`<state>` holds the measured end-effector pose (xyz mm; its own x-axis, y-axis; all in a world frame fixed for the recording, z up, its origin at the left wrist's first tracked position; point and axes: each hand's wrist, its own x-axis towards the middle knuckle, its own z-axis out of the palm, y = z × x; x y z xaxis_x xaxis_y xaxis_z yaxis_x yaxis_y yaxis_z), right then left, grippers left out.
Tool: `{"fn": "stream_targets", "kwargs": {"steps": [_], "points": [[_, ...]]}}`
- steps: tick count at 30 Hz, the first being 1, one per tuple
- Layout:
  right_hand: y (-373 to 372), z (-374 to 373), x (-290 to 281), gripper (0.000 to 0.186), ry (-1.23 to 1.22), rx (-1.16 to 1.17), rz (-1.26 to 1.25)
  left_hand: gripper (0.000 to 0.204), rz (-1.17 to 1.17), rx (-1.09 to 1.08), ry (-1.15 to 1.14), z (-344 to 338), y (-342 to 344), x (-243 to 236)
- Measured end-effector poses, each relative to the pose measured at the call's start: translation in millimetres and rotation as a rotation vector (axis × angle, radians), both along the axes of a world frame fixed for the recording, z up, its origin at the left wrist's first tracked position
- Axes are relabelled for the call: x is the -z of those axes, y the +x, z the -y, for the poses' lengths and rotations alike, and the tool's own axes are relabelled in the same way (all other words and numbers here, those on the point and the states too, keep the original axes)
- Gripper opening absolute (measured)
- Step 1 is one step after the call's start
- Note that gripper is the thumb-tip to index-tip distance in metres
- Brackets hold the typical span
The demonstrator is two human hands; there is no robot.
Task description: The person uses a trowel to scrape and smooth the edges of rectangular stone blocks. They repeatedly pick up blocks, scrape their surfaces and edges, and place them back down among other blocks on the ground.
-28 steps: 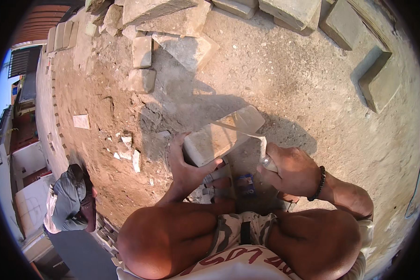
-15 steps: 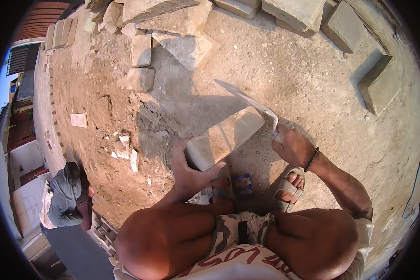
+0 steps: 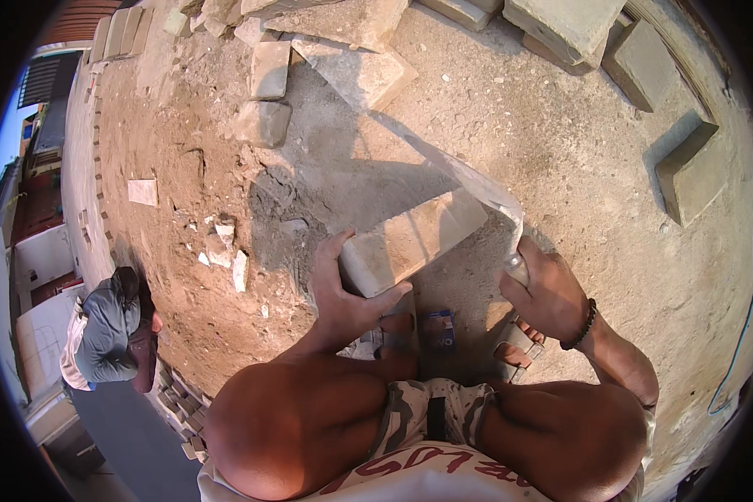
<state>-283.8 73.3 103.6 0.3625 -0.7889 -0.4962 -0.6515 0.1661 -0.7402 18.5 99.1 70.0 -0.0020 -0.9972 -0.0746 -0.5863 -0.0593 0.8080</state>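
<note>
My left hand (image 3: 343,293) grips the near left end of a pale paving block (image 3: 414,236), thumb on one side and fingers on the other. The block is tilted, its far end pointing up and to the right. In my right hand (image 3: 548,289) is the handle of a trowel (image 3: 468,177), fingers wrapped round it. Its long blade slants up and left, passing just beyond the block's far end; whether it touches the block I cannot tell. A dark bead bracelet sits on my right wrist.
Several slabs and blocks (image 3: 569,29) lie along the far side, and an angled block (image 3: 690,171) stands at the right. White rubble pieces (image 3: 224,247) lie to the left. A small blue packet (image 3: 437,329) is between my feet. Another person (image 3: 113,330) bends over at the far left.
The trowel and my right hand have moved slightly right and nearer to me, and more of the blade's broad face shows. My left hand still holds the block, which has shifted slightly right.
</note>
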Motion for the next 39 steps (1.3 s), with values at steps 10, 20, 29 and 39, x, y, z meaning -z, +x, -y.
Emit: {"fn": "stream_targets", "kwargs": {"steps": [10,20,29,39], "points": [[-6.9,32.7,7.3,0.039,-0.011,-0.229,-0.225,0.079,-0.36,-0.187,0.125,13.6,-18.6,-17.0],[-4.1,36.2,7.8,0.036,0.005,-0.227,-0.192,0.082,-0.315,-0.142,0.109,18.2,-14.4,-10.2],[19.3,32.6,-55.1,0.038,0.152,-0.31,0.098,0.088,-0.056,-0.035,0.037,21.9,-12.1,-5.6],[32.6,-20.9,28.6,0.04,-0.2,-0.129,0.136,0.091,-0.144,-0.118,0.093,41.4,-18.2,-14.1]]}}
